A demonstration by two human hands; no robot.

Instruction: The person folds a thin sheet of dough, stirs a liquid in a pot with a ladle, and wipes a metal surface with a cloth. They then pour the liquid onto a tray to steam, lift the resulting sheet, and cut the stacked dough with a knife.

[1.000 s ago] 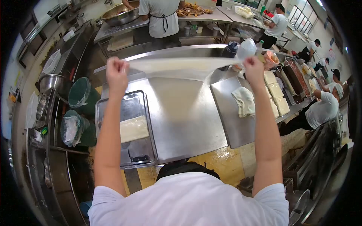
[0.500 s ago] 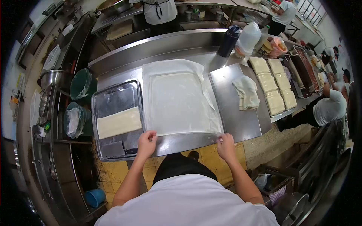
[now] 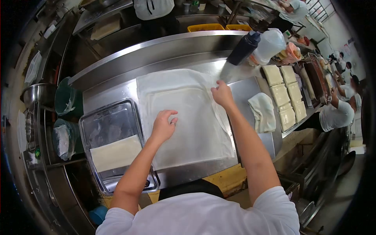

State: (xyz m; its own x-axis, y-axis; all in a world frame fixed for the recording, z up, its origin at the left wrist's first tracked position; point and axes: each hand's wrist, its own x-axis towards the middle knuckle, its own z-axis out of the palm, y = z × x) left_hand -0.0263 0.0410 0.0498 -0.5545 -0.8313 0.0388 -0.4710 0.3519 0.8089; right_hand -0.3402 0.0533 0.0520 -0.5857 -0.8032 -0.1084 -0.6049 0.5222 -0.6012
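A translucent plastic sheet (image 3: 188,133) lies over a flat pale slab on the steel table. My left hand (image 3: 164,124) is above the sheet's left half, with fingers apart and nothing in them; a ring shows on one finger. Near the sheet's upper right edge is my right hand (image 3: 222,94), its fingers loosely bent and the thumb apart from the forefinger. To the left, a metal tray (image 3: 107,123) holds a pale dough rectangle (image 3: 116,153). My left forearm hides part of that tray's near side.
Right of the sheet, a folded cloth (image 3: 262,112) rests on a steel board (image 3: 243,89). Beyond it sits a tray of pale dough blocks (image 3: 280,95). A dark bottle (image 3: 243,49) and a white jug (image 3: 270,46) stand at the back. Green buckets (image 3: 68,98) line the left; other people work farther off.
Both hands have left the sheet's front edge and moved forward over the table, the right one farther. My view has shifted closer to the table. The sheet still lies flat.
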